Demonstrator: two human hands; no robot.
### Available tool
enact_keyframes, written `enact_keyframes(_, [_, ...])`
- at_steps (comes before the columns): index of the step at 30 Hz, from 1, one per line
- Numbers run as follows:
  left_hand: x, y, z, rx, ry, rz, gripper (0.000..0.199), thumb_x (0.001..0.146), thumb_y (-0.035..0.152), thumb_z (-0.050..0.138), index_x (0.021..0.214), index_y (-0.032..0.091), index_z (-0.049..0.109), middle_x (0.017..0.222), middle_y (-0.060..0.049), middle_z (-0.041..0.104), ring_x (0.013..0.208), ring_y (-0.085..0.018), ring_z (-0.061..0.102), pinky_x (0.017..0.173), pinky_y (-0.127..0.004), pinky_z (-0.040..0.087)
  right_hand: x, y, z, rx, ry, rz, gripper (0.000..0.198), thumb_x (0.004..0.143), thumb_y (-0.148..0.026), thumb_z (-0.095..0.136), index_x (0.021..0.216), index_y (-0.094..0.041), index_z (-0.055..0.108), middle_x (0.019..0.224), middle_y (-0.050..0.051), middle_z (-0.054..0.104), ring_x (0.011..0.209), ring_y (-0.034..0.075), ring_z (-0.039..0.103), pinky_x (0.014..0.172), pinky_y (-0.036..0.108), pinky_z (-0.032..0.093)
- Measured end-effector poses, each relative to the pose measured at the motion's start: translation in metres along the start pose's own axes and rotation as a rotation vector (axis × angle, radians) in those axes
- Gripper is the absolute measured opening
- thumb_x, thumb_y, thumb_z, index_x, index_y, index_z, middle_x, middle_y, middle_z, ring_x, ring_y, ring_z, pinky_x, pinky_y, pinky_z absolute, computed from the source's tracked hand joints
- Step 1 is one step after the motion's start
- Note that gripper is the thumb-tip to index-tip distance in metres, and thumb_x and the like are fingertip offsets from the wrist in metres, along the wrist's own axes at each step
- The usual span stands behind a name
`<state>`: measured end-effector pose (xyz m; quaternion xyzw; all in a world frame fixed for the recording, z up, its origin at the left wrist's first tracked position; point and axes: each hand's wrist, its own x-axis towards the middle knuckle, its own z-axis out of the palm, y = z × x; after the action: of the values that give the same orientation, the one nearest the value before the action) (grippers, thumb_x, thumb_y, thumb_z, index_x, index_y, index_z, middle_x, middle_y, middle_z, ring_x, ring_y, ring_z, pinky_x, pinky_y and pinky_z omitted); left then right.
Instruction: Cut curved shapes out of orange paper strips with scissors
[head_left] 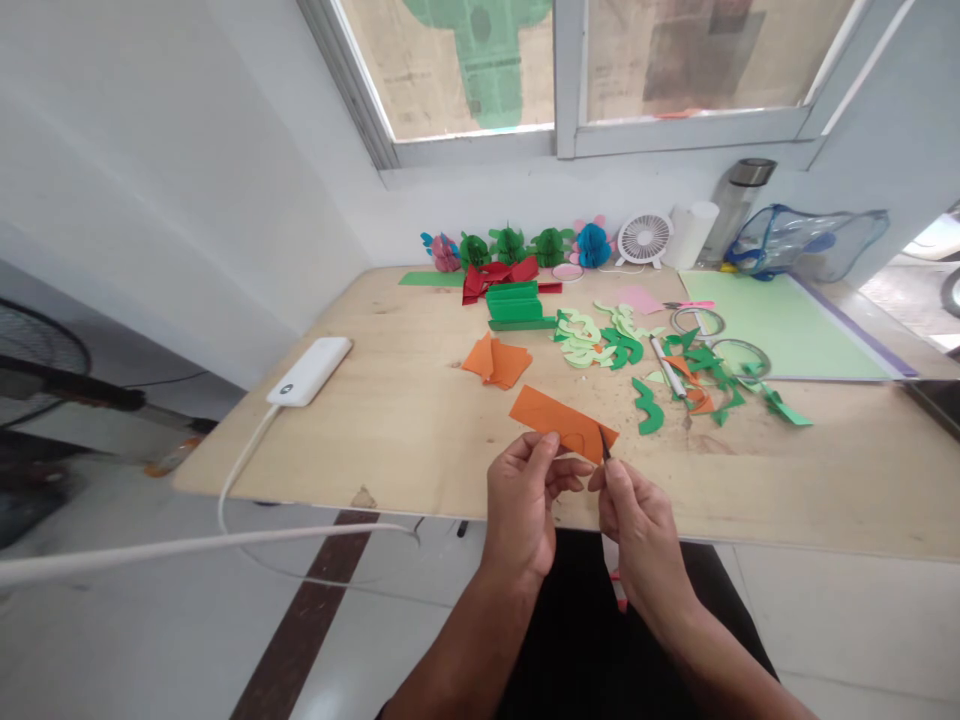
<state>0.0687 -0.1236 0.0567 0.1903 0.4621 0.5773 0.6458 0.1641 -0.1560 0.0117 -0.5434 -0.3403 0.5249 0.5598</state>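
Note:
My left hand (525, 490) pinches the lower edge of an orange paper strip (551, 415) between thumb and forefinger. A curved outline is drawn on the strip. My right hand (637, 520) grips a slim tool with a dark pointed tip (604, 446), which lies against the strip's right end. Below that hand a white and pinkish-red end shows; the rest is hidden, so its exact kind is unclear. Beyond the strip lie folded orange paper pieces (499, 361). A wavy green paper cutout (648, 406) rests just past my right hand.
Green paper scraps (720, 375), pale green cutouts (585, 338) and a white pen (668, 367) lie right of centre. Folded green (514, 305) and red paper (501, 276) sit behind. A white power bank (311, 371) with a cable lies left. A small fan (645, 240) stands at the back.

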Motion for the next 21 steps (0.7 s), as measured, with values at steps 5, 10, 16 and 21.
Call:
enact_keyframes(5, [0.0013,0.0018,-0.0022,0.061,-0.019,0.022,0.02,0.07,0.025,0.07,0.068,0.016,0.052,0.054,0.001,0.064,0.051,-0.013,0.064,0.049,-0.019,0.043,0.0011,0.0001,-0.0027,0.026,-0.038,0.017,0.041,0.086,-0.056,0.053,0.072,-0.018,0.056,0.049,-0.009,0.026,0.044,0.008,0.018,0.041,0.024,0.016])
enact_keyframes(10, [0.0026,0.0036,-0.0037,0.09,-0.032,0.026,0.021,0.069,0.025,0.071,0.067,0.016,0.053,0.053,0.001,0.063,0.049,-0.013,0.063,0.048,-0.02,0.041,-0.0006,-0.0052,-0.0047,0.007,-0.076,0.042,0.042,0.086,-0.056,0.052,0.07,-0.018,0.056,0.048,-0.008,0.029,0.044,0.008,0.021,0.041,0.023,0.017])
enact_keyframes(16, [0.0028,0.006,-0.0058,0.136,-0.07,0.013,0.022,0.069,0.029,0.072,0.067,0.016,0.054,0.052,-0.002,0.065,0.049,-0.014,0.063,0.048,-0.021,0.041,-0.0008,-0.0077,-0.0052,0.003,-0.075,0.047,0.042,0.086,-0.056,0.052,0.07,-0.018,0.057,0.048,-0.008,0.03,0.044,0.008,0.021,0.041,0.023,0.017])
enact_keyframes(21, [0.0028,0.0078,-0.0074,0.15,-0.083,0.013,0.023,0.068,0.031,0.072,0.066,0.015,0.056,0.055,-0.003,0.066,0.049,-0.014,0.063,0.048,-0.021,0.041,-0.0005,-0.0083,-0.0048,-0.004,-0.069,0.037,0.043,0.086,-0.057,0.053,0.069,-0.018,0.056,0.048,-0.008,0.03,0.044,0.008,0.022,0.041,0.023,0.018])
